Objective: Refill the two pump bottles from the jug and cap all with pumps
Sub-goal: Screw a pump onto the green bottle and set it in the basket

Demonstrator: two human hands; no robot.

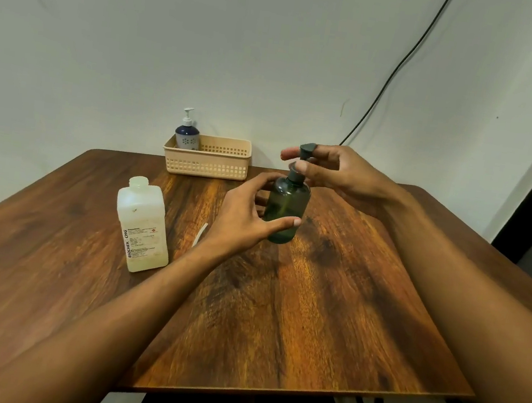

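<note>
Green bottle (285, 209) in curled grip of left hand (241, 221), pump (293, 178) in fingertip pinch of right hand (339, 173)

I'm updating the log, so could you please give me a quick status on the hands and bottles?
Left hand grips green bottle. Right hand pinches its dark pump. Jug uncapped, blue bottle capped in basket. Loose white tube by left wrist.

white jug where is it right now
In the head view, the uncapped white plastic jug stands on the wooden table, left of the left hand and nearer than the beige basket.
</note>
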